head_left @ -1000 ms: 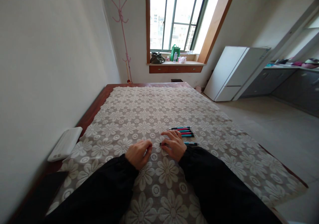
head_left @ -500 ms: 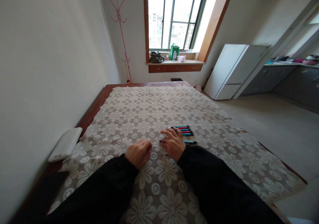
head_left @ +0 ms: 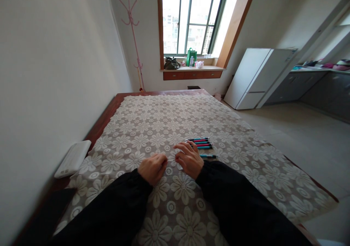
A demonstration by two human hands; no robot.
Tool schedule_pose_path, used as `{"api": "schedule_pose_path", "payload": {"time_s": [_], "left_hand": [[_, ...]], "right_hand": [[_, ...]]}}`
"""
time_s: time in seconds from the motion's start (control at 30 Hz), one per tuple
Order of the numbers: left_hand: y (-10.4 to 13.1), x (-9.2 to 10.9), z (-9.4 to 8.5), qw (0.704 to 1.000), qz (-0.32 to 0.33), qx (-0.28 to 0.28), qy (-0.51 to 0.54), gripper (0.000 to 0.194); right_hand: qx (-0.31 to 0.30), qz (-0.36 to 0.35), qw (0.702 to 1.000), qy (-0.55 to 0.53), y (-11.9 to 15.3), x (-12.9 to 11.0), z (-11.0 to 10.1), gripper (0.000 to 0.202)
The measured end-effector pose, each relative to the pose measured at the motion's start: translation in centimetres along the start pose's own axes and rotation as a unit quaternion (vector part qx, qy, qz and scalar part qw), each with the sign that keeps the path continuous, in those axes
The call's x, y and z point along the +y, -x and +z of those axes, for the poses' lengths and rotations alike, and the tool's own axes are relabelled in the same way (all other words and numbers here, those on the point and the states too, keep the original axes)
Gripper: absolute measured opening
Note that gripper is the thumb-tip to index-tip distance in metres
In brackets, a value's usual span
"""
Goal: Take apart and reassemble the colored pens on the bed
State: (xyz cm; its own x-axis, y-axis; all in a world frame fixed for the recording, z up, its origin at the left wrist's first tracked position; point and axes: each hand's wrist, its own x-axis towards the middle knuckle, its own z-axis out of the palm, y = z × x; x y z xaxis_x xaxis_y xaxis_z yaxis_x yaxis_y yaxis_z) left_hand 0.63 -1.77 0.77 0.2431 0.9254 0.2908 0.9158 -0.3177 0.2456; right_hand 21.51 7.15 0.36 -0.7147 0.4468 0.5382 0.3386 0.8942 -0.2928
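My left hand (head_left: 153,168) is closed, thumb and fingers pinched together on a thin pale strand (head_left: 171,160) too fine to name. The strand spans the short gap between both hands, low over the tablecloth. At its other end my right hand (head_left: 189,159) pinches with thumb and index finger, the other fingers raised and bent. A teal pen (head_left: 208,156) lies just beyond my right hand, its left part hidden behind the fingers. Several teal and dark pink pens (head_left: 202,143) rest side by side behind that hand, partly covered by it.
A floral lace tablecloth (head_left: 155,227) covers the wooden table (head_left: 94,131). At the left edge are a white box-like device (head_left: 72,159) and a dark flat object (head_left: 50,213). Beyond stand a pink coat rack (head_left: 133,38), a window sill with bags, and a white fridge (head_left: 253,78).
Both hands stay nearly in place. My right fingers have shifted slightly, and the dark tip that showed beside them no longer stands out.
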Motion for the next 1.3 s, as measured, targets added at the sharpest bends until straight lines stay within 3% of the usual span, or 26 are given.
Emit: {"api": "schedule_pose_path", "payload": {"time_s": [0.47, 0.83, 0.9, 1.07, 1.2, 1.3], "left_hand": [[0.0, 0.2, -0.1, 0.997, 0.070, 0.016, -0.023, 0.015], [-0.1, 0.0, 0.4, 0.996, 0.087, 0.031, 0.019, 0.011], [0.0, 0.1, 0.2, 0.997, 0.073, 0.030, 0.023, 0.012], [0.2, 0.2, -0.1, 0.997, 0.039, 0.026, 0.067, 0.013], [0.2, 0.2, -0.3, 0.997, 0.032, 0.025, 0.072, 0.017], [0.1, 0.3, -0.4, 0.997, 0.014, 0.014, 0.075, 0.016]], "right_hand": [[0.010, -0.057, 0.998, -0.005, -0.3, -0.6, 0.1, 0.008], [0.013, -0.040, 0.996, -0.078, -0.8, -1.7, -0.5, 0.003], [0.022, -0.025, 0.996, -0.088, -0.8, -1.4, -0.6, 0.003], [0.033, 0.057, 0.998, -0.018, -0.5, 0.8, -0.8, 0.030], [-0.023, 0.090, 0.995, 0.046, 0.2, 2.5, -0.2, 0.015], [-0.009, 0.076, 0.997, 0.030, 0.2, 2.3, -0.2, 0.013]]}}
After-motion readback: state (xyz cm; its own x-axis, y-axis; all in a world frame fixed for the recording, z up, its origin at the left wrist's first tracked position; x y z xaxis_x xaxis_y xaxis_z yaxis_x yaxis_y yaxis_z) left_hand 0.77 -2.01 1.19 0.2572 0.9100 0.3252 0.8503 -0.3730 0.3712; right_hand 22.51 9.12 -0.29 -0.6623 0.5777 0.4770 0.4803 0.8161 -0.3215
